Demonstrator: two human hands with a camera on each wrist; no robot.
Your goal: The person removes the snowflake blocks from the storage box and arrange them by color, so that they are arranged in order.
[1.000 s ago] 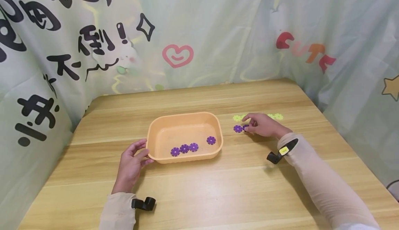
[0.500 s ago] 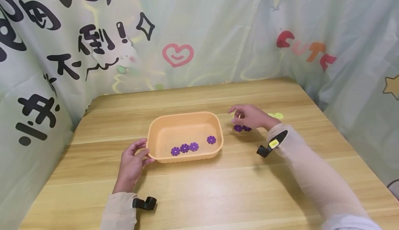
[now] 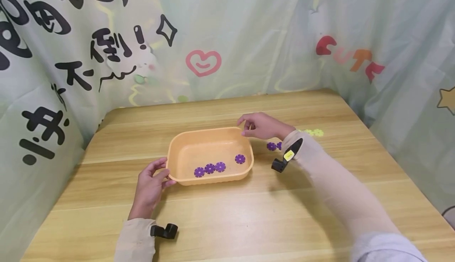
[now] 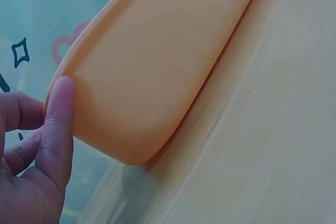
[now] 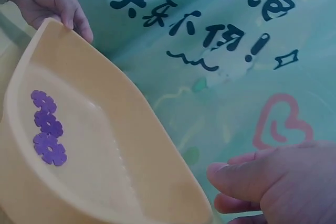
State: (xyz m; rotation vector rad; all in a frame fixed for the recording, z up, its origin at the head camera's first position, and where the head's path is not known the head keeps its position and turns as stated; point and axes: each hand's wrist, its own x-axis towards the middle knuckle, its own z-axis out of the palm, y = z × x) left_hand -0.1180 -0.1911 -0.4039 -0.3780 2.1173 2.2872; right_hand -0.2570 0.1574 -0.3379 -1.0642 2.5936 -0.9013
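Observation:
An orange plastic basin stands on the table. Near its front inside lie three purple flower-shaped discs in a joined row, and a single purple disc lies to their right. My left hand pinches the basin's left rim, thumb on one face and fingers on the other, as the left wrist view shows. At the back right corner of the basin is my right hand, its fingers loosely bent and nothing visible in them. In the right wrist view, the right hand is beside the rim; contact cannot be told.
Right of the basin, purple discs lie partly behind my right wrist. Yellow-green flower discs lie farther right, some hidden by the forearm. A printed curtain closes off the table's back and sides.
My right hand has left the purple and yellow-green discs and moved left to the basin's back right corner. My left hand keeps its hold on the rim, and the basin stays in place.

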